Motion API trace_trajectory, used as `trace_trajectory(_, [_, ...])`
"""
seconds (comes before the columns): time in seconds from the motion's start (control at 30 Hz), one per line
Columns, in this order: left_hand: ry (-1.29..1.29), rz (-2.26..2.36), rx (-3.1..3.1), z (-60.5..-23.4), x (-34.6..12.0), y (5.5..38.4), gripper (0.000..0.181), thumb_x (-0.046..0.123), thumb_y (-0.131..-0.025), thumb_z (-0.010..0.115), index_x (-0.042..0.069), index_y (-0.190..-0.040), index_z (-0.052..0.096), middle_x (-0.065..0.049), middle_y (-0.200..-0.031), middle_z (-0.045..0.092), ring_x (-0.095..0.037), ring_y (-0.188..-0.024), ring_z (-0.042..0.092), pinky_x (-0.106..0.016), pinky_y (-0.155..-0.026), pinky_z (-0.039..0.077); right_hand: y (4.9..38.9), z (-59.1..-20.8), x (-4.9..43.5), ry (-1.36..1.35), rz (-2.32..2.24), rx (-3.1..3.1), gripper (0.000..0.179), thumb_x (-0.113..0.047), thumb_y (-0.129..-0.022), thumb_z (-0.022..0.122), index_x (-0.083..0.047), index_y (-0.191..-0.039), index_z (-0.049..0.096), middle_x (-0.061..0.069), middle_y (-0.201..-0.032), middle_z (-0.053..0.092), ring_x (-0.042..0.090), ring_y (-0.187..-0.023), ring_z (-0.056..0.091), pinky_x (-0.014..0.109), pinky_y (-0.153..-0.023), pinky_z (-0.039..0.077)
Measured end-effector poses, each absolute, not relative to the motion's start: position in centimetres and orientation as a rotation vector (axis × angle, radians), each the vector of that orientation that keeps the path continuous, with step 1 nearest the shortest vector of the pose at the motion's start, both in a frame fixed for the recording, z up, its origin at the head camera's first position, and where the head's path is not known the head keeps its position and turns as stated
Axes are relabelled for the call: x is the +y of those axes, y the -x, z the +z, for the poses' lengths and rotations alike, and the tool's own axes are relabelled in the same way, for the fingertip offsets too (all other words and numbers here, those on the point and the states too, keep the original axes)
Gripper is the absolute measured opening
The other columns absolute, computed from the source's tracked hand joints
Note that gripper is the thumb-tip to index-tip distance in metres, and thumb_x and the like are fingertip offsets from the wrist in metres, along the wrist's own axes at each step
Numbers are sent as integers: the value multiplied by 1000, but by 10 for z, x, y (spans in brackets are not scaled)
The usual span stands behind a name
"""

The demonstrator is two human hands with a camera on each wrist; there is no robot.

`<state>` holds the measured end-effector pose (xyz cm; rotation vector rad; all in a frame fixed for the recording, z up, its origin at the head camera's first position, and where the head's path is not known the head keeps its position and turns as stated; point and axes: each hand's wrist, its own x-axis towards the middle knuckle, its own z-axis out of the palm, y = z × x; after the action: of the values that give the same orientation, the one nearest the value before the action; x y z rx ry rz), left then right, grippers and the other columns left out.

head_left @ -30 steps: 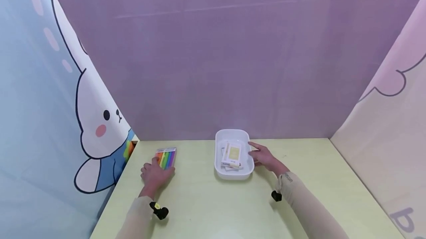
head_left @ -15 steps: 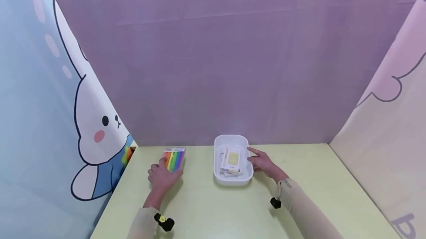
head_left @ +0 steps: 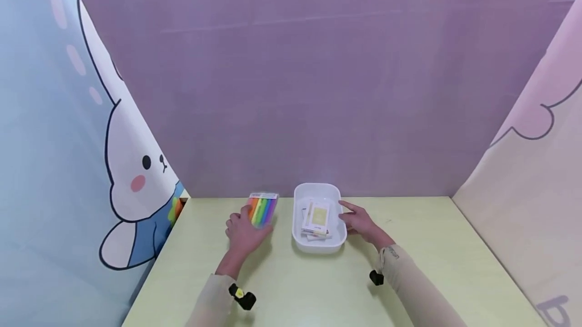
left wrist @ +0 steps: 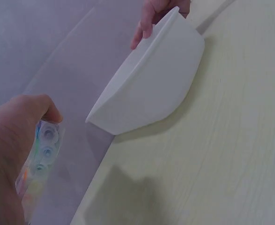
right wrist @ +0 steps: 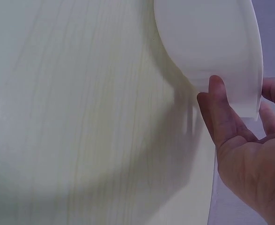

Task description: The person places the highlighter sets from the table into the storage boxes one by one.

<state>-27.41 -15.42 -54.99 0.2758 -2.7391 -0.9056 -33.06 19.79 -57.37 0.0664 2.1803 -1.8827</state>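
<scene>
My left hand [head_left: 247, 235] grips a clear pack of rainbow-coloured pens [head_left: 262, 211], held up off the table just left of a white plastic tub [head_left: 297, 238]. In the left wrist view, the rounded ends of the pens [left wrist: 47, 152] show below the curled fingers. The tub stands upright on the table with a few small white boxes [head_left: 316, 218] stacked inside. My right hand [head_left: 360, 223] holds the tub's right rim; in the right wrist view, fingers lie on both sides of that wall [right wrist: 242, 101]. The left hand and pens are apart from the tub.
The pale wooden table [head_left: 309, 291] meets a purple backdrop [head_left: 291, 89] right behind the tub. Printed cloth hangs on both sides, a cartoon rabbit [head_left: 132, 165] on the left one. A small black device sits on each wrist.
My left hand has lifted the pack of pens and carried it right, towards the tub. The right hand stays on the tub's rim, and the tub stands where it was.
</scene>
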Motion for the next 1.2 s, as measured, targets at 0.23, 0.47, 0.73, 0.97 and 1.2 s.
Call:
trace_trajectory(0.23, [-220,-917,-2723,-537,-132,281,93,53,-63,77,18,-141,41,-17,-112,43,-34,-102,37,-49,-84,34,333,-571,201,-46,-1883,2183,60,-10,-94,60,-12,-150,38,32,-124,56,38,-86,68,47,-70,56])
trace_trajectory(0.47, [-162,-890,-2727,-530,-113,281,92,54,-62,75,17,-140,43,-17,-112,44,-34,-102,38,-49,-83,34,330,-574,202,-38,-1883,2182,59,-10,-95,58,-11,-150,37,33,-128,53,40,-90,67,50,-72,56])
trace_trajectory(0.73, [-113,-860,-2720,-523,-90,287,93,54,-61,75,17,-139,42,-16,-111,43,-33,-101,38,-48,-81,36,329,-574,204,-42,-1882,2179,60,-12,-95,60,-13,-150,37,33,-126,54,38,-88,67,48,-72,56])
trace_trajectory(0.97, [-34,-916,-2723,-519,-62,285,96,57,-63,76,15,-142,40,-15,-110,44,-31,-100,39,-45,-80,37,320,-571,212,-84,-1858,2223,59,-12,-95,60,-12,-149,39,31,-121,58,37,-84,67,46,-67,56])
trace_trajectory(1.2, [-52,-861,-2722,-521,-54,287,95,56,-61,77,16,-140,42,-13,-108,44,-29,-98,39,-43,-79,36,324,-572,204,-85,-1880,2182,59,-11,-94,60,-13,-149,39,31,-125,56,34,-81,68,46,-68,56])
